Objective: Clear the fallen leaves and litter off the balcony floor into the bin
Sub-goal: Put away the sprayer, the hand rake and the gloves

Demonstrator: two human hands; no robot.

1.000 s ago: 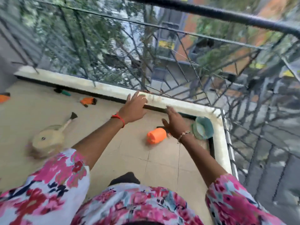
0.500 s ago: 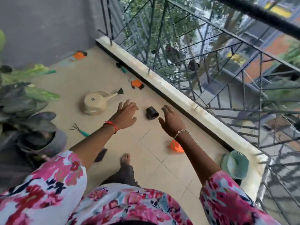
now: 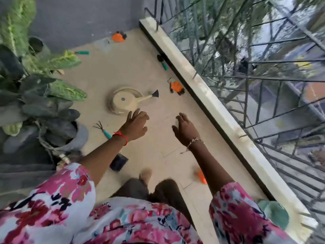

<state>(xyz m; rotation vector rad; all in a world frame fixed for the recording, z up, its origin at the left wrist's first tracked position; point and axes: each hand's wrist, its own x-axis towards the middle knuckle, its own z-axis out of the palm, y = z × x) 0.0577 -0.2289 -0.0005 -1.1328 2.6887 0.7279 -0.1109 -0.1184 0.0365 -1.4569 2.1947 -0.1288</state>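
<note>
A person in a pink floral top leans over a balcony floor point(image 3: 154, 138) of pale tiles, both arms stretched forward and 1 bare foot point(image 3: 145, 174) showing below. At the near right corner a teal container point(image 3: 276, 216) sits against the ledge point(image 3: 219, 110); whether it is the bin cannot be told. An orange plastic object point(image 3: 201, 176) lies on the tiles, partly hidden by the right forearm, and a dark square object point(image 3: 119, 162) lies just beside the left forearm. The left hand point(image 3: 135, 125), a red thread at its wrist, and the right hand point(image 3: 186, 129), wearing a bracelet, hover apart above the floor, fingers spread and loose, holding nothing. The left fingertips come close to the rim of a beige watering can point(image 3: 125, 102) lying on the tiles; contact cannot be told. A small hand rake point(image 3: 103, 129) with a teal handle lies left of that hand, near a grey pot point(image 3: 80, 136) of broad-leaved plants point(image 3: 52, 88). Farther on, an orange glove point(image 3: 175, 87) and a teal-handled trowel point(image 3: 162, 62) lie along the foot of the ledge. Another teal-handled tool point(image 3: 82, 52) and a 2nd orange glove point(image 3: 118, 36) lie near the grey wall point(image 3: 79, 18) at the far end. A black metal railing point(image 3: 263, 81) stands on the ledge, with trees and a street blurred beyond it.
</note>
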